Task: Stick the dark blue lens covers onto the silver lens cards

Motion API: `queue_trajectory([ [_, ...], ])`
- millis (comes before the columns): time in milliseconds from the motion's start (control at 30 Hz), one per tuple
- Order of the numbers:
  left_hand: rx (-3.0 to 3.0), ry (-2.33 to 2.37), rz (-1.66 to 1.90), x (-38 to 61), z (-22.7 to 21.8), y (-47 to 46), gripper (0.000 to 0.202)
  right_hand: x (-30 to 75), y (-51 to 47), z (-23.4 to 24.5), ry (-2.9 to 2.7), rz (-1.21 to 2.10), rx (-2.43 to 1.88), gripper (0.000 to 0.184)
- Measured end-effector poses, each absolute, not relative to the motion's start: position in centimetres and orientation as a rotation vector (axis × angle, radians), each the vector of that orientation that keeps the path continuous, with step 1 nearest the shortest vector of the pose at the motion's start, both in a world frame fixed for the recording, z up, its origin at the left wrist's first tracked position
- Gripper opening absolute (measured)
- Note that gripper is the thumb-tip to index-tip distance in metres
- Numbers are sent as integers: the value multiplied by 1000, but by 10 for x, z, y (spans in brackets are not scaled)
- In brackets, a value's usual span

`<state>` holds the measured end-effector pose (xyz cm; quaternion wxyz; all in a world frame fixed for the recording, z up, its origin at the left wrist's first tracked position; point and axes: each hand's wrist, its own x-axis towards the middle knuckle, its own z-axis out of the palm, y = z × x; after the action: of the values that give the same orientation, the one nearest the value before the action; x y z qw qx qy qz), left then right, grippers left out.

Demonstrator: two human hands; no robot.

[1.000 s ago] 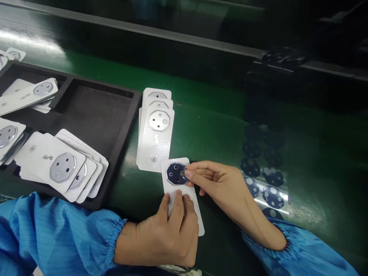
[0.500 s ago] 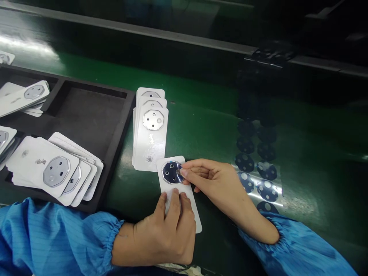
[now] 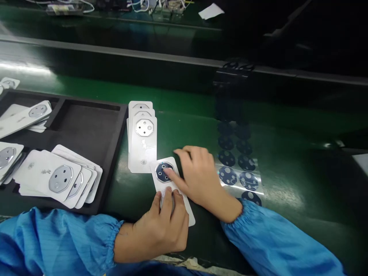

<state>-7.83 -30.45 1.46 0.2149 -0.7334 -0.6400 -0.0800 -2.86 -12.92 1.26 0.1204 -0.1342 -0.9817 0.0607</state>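
Observation:
A white rectangular panel (image 3: 189, 216) with rounded corners lies at a slant on the green bench. Near its top is an octagonal recess bearing a dark blue sticker (image 3: 160, 174) with round holes. My left hand (image 3: 163, 226) bends over the lower part of the panel, its fingertips closed and pressing on it. Over the panel's right edge, my right hand (image 3: 198, 174) has its thumb stretched onto the dark sticker, the fingers held apart from the thumb. Just behind sits a stack of similar white panels (image 3: 143, 151) with bare silver octagons.
At left a black tray (image 3: 92, 119) holds several fanned white panels (image 3: 46, 172). To the right lies a clear sheet of dark round stickers (image 3: 227, 176), running toward the back ledge (image 3: 161, 56). Cables (image 3: 138, 5) and a white paper (image 3: 211, 11) are at the far back.
The view has tilted up. My right hand has gone from pinching at the sticker's right edge to laying its thumb on the sticker, fingers opened. My left hand stays on the panel.

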Motion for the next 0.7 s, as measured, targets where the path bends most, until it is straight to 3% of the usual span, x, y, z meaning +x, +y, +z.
queue_trajectory([
  [100, -2019, -1777, -232, -78, 16, -304, 30, -34, -127, 7, -2831, 551, -250, 34],
  [333, -2084, -1802, -261, -79, 7, -305, 33, -34, -112, 6, -2689, 1059, -275, 15],
  [500, -2285, -1842, -372, -83, 6, -300, 40, -44, -66, 5, -2521, 745, -685, 26],
  [700, -2324, -1767, -359, -85, 6, -304, 39, -95, -72, 24, -2667, 587, -494, 40],
])
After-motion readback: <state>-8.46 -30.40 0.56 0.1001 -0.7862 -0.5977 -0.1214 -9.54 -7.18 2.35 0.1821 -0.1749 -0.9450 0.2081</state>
